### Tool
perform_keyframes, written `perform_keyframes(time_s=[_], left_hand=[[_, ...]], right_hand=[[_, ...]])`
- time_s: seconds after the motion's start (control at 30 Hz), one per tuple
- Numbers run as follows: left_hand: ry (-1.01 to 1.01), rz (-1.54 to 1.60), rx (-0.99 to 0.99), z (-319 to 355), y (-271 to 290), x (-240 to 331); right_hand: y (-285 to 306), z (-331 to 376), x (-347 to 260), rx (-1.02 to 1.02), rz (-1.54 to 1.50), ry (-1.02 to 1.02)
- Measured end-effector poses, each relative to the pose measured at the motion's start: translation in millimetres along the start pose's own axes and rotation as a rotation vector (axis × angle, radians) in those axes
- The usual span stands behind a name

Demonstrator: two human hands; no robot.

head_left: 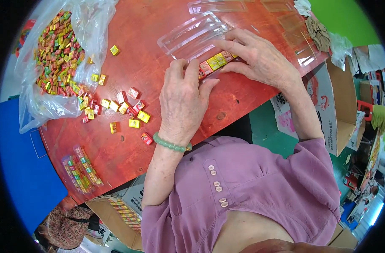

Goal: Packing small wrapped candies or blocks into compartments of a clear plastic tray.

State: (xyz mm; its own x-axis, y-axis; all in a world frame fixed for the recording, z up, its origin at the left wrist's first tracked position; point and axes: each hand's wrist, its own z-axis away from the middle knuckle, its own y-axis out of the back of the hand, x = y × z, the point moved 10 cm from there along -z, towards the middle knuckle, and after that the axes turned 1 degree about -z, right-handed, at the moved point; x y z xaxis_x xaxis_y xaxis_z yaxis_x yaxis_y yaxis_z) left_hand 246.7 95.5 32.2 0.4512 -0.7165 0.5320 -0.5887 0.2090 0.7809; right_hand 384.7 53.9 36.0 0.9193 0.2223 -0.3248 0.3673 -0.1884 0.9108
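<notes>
A short row of small red and yellow candy-sized boxes [215,63] lies on the red table between my hands. My left hand [182,99], with a green bead bracelet on the wrist, closes over the row's left end, its thumb along the near side. At the right end, my right hand [260,59] grips the row between thumb and fingers. Both ends of the row are partly hidden by my fingers. Just beyond it lie clear plastic trays [165,43], touching or close to my fingertips. Loose little boxes [134,123] are scattered left of my left hand.
A clear plastic bag [93,25] heaped with small boxes [59,50] spreads over the far left. Filled clear strips [77,173] lie at the near left. More trays and a cloth [318,33] sit at the far right. Cardboard boxes [342,105] stand beyond the table edge.
</notes>
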Motion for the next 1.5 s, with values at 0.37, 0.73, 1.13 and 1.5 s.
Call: perform_keyframes(time_s=[0.37, 0.73, 1.13, 1.5], left_hand=[[-0.136, -0.27, -0.09, 38, -3, 10], [-0.177, -0.287, -0.052, 50, 6, 10], [-0.253, -0.12, -0.013, 85, 18, 9], [-0.249, -0.017, -0.008, 80, 20, 12]], right_hand=[[2, 35, -1, 0.076, 0.097, -0.039], [-2, 52, -29, 0.1, 0.187, -0.059], [-7, 72, -68, 0.165, 0.102, -0.116], [-9, 74, -77, 0.162, 0.101, -0.126]])
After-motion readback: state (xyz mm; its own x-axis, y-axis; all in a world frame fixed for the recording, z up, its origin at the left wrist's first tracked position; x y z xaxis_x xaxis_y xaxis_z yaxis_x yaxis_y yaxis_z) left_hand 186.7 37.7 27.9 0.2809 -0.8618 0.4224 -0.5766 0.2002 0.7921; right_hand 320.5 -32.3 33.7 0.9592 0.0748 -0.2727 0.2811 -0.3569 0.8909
